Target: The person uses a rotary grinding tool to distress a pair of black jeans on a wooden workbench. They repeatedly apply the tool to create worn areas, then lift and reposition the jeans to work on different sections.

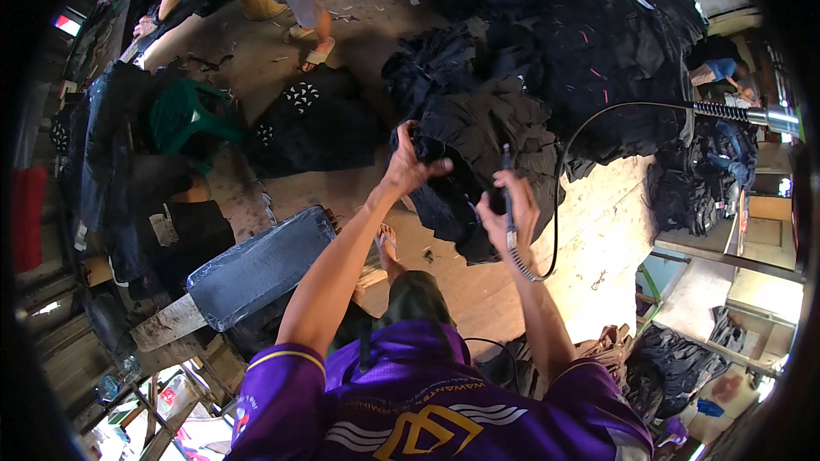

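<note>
A black garment [454, 172] stretches between my two hands, over a heap of dark clothes. My left hand [410, 166] grips its left end, the thumb pointing right and slightly blurred. In my right hand [515, 215] is a slim, pen-like rotary tool [508, 179], its tip upward. A thin black cable [557, 205] runs from the tool's lower end, loops up and reaches a spring-sleeved metal rod at the right. The fingers of my right hand also come close to the garment; whether they touch it I cannot tell.
Heaps of dark garments [598, 60] fill the far side. To the left stand a padded grey bench [260, 269] and a green plastic stool [192, 119]. Another person [303, 0] leans over a table at the far left. Shelving [726, 290] with clothes is at the right.
</note>
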The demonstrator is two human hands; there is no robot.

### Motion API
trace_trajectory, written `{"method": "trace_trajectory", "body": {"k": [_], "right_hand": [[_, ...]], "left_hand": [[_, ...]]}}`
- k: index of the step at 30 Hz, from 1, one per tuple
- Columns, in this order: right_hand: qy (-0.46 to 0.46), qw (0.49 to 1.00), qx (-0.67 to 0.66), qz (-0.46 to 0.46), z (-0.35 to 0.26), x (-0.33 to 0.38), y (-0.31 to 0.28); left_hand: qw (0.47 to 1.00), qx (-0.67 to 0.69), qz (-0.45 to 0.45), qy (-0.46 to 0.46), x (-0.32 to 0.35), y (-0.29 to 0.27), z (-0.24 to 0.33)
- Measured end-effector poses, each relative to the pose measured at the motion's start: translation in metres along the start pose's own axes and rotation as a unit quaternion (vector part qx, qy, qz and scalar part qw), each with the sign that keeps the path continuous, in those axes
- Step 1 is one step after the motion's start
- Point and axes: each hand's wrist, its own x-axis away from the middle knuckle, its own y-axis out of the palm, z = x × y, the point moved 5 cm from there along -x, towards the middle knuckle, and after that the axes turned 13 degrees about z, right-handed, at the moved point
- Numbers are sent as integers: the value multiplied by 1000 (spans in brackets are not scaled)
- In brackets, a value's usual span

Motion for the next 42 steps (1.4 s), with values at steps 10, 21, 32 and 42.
{"method": "trace_trajectory", "body": {"k": [10, 21, 32, 42], "right_hand": [[54, 973, -173, -142, -185, 166, 87], [-4, 868, -390, -308, -401, 252, 187], [-184, 951, -183, -170, -272, 163, 275], [-196, 945, -141, -221, -310, 189, 321]], "left_hand": [[953, -295, -45, 55, 31, -270, -120], [814, -352, 457, 68, 275, -586, -153], [823, -367, 376, -215, 321, -477, -121], [832, 383, 350, -195, 339, -539, -127]]}}
